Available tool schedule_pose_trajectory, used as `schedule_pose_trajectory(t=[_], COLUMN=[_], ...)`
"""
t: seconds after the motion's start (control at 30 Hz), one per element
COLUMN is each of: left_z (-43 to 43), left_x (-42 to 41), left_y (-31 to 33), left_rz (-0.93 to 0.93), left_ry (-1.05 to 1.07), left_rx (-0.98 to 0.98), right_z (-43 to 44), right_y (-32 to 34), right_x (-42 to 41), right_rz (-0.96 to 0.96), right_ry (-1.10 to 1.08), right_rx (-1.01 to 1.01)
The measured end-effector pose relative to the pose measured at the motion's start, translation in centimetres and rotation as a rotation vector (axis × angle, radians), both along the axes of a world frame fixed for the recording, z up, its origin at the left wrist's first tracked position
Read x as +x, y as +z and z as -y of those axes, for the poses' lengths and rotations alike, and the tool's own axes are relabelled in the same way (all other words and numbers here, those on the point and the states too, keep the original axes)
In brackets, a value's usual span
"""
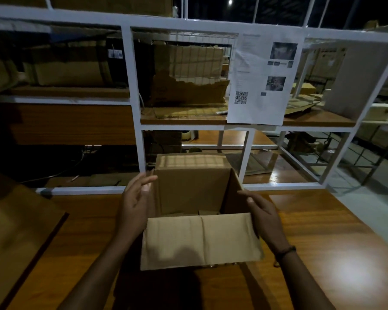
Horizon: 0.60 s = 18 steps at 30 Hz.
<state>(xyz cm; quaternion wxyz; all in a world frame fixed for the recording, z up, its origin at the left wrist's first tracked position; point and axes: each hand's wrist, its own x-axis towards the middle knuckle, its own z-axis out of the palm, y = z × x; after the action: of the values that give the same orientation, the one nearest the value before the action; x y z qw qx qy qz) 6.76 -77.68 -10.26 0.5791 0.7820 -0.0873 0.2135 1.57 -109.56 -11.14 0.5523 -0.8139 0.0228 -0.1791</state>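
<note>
Cardboard box (188, 189) sits open on wooden table (323, 242), near flap folded out toward the person; left hand (134, 204) flat-fingered beside its left wall, gripping nothing; right hand (264, 215) likewise against right wall; white rack (132, 86) behind, printed sheet (264, 81) hanging on it.

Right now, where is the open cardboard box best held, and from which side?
Grip the cardboard box by its upright side walls, left hand from the left, right hand from the right. Near flap and far flap splay outward, so front and back likely give poor hold.
</note>
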Motion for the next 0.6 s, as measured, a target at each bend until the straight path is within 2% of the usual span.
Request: schedule_pose_trajectory(t=[0.1,0.2,0.37,0.5,0.6], left_z=[-1.4,-1.8,-1.7,-2.2,-1.9], left_x=[-1.5,-3.1,-4.3,-4.3,-4.9], left_y=[-0.9,-1.4,-1.8,-2.3,-2.4], left_rz=[0.086,0.086,0.091,0.085,0.031], left_ry=[0.059,0.063,0.112,0.037,0.018], left_rx=[0.01,0.018,-0.017,-0.109,-0.184], right_z=[2.7,3.2,2.3,1.7,0.4], right_y=[-1.4,-2.4,-2.1,-1.7,-0.9], right_x=[-1.8,-3.2,-3.4,-2.8,-2.0], right_rz=[0.049,0.049,0.158,0.137,0.141], right_ry=[0.136,0.208,0.162,0.168,0.003], right_rx=[0.089,-0.045,-0.182,-0.067,0.054])
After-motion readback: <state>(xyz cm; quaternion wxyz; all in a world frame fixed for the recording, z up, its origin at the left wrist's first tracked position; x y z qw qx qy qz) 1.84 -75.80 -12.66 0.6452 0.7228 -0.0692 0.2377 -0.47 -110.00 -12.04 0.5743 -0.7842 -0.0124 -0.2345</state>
